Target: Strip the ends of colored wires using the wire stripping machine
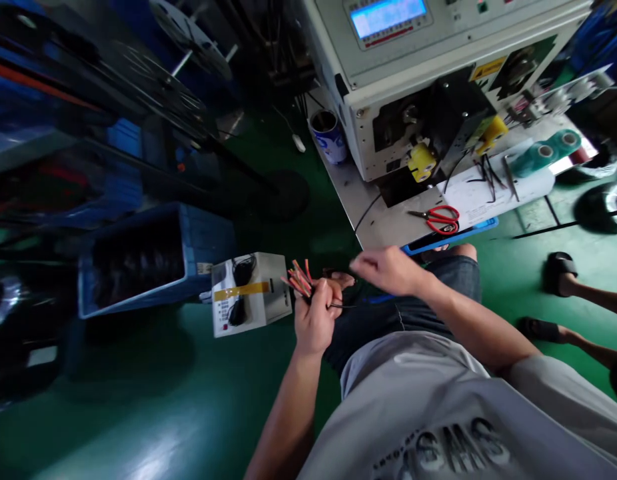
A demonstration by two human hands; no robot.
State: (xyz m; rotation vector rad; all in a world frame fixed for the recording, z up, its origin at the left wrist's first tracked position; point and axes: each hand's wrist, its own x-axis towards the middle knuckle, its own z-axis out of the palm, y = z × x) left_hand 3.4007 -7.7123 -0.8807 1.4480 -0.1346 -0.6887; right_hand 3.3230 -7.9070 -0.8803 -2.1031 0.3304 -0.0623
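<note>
My left hand (pixel 317 317) is wrapped around a bundle of cables (pixel 300 279), over my lap. Their orange-red ends fan out above my thumb, and a thin black strand sticks out on the right side of the fist. My right hand (pixel 388 270) hovers to the right, apart from the bundle, with its fingers curled together. Whatever those fingers may hold is hidden. Beyond my right hand, red-handled scissors (pixel 441 219) lie on the metal worktop (pixel 383 230) in front of a machine.
The machine (pixel 418 100) has a lit screen. A tin can (pixel 331 137), teal rolls (pixel 546 153) and paper (pixel 481 200) share its worktop. To my left are a white box (pixel 278 303) and a blue crate (pixel 208 240). Another person's sandalled feet (pixel 563 275) are at right.
</note>
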